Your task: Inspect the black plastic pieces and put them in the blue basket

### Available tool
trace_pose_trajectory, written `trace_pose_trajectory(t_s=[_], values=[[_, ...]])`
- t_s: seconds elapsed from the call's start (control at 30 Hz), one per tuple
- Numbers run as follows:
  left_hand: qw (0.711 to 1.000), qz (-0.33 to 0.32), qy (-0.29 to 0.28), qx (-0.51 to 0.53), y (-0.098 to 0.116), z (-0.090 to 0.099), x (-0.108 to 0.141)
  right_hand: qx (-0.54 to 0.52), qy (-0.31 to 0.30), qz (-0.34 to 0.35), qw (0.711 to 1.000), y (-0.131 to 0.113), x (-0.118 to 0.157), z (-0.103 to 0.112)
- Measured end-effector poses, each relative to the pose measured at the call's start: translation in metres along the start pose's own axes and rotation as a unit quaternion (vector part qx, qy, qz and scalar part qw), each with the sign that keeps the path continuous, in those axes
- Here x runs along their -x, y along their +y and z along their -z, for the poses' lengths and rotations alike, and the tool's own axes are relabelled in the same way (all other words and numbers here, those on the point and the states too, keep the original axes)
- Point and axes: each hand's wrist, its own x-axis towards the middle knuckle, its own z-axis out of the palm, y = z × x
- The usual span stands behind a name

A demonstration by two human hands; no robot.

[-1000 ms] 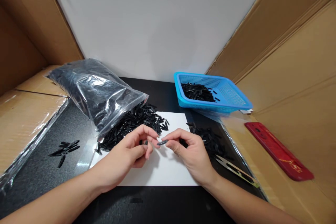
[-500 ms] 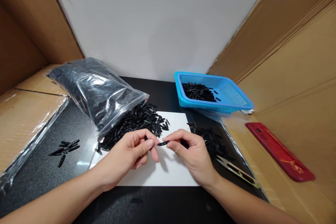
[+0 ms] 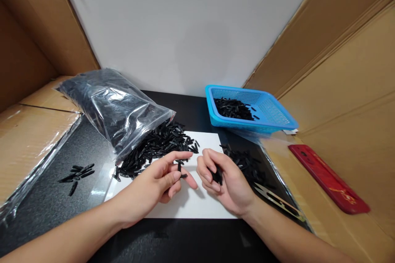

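My left hand (image 3: 168, 176) is over the white sheet (image 3: 197, 209), thumb and fingers closed lightly on small black strips (image 3: 179, 167), the index finger stretched out. Close beside it, my right hand (image 3: 222, 176) is curled around a bunch of black strips (image 3: 217, 175), partly hidden by the fingers. What the strips are made of I cannot tell; they are short, narrow and pointed. Behind my left hand lies a heap of the same strips (image 3: 163, 141), spilling from the mouth of a clear plastic bag (image 3: 114, 107). More strips (image 3: 247, 164) lie right of the sheet, partly behind my right hand.
A blue basket (image 3: 277, 121) holding black strips stands at the back right. Thread snips (image 3: 279, 201) lie to the right, near a red case (image 3: 328, 178). Several strips (image 3: 77, 174) lie at the left. Cardboard walls (image 3: 345, 57) flank the dark table.
My hands have drawn slightly apart. The strip pinched in my right fingertips is no longer there, and that hand has curled inward. My left index finger has stretched out.
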Motion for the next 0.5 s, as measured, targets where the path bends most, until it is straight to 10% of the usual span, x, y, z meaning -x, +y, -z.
trace_pose_trajectory(t_s=[0.23, 0.5], values=[[0.999, -0.015, -0.018, -0.041, -0.0040, 0.0022, -0.0003, 0.343, -0.019, 0.111, 0.933, 0.0016, 0.0046, -0.0021], [0.996, -0.049, -0.019, -0.070, -0.0013, -0.0006, 0.0004, 0.373, 0.054, 0.144, 0.915, 0.0011, 0.0036, 0.0000]])
